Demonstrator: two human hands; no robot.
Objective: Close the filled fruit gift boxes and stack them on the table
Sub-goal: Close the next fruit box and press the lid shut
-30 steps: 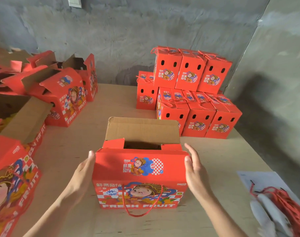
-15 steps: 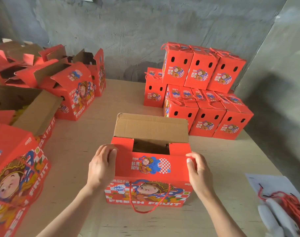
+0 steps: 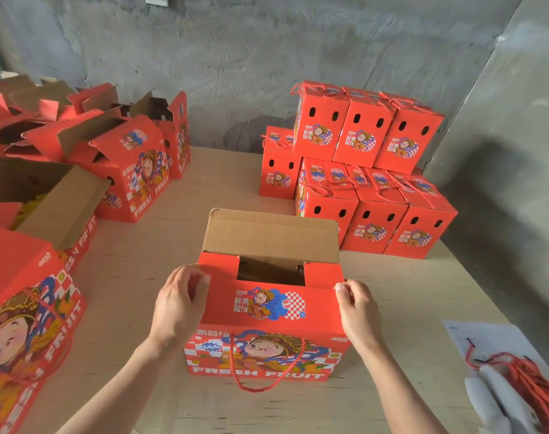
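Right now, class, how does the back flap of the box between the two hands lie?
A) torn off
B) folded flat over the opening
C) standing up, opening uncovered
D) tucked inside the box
C: the brown back flap of the box rises behind the dark opening, while the left hand and right hand pinch the front flap at its corners.

The gift box [image 3: 267, 308] at centre is bright red-orange, printed with a cartoon figure, blue swirls, a red-and-white checked patch and white "FRESH FRUIT" lettering. Its flap [image 3: 271, 236] is plain brown card and its cord handle [image 3: 262, 390] is red. The stacked boxes [image 3: 370, 170] at upper right show the same red print, with black oval holes. The worktop [image 3: 204, 195] is pale wood and the wall [image 3: 267, 57] mottled grey. At lower right are red cords [image 3: 530, 377] on a white sheet [image 3: 486, 333].
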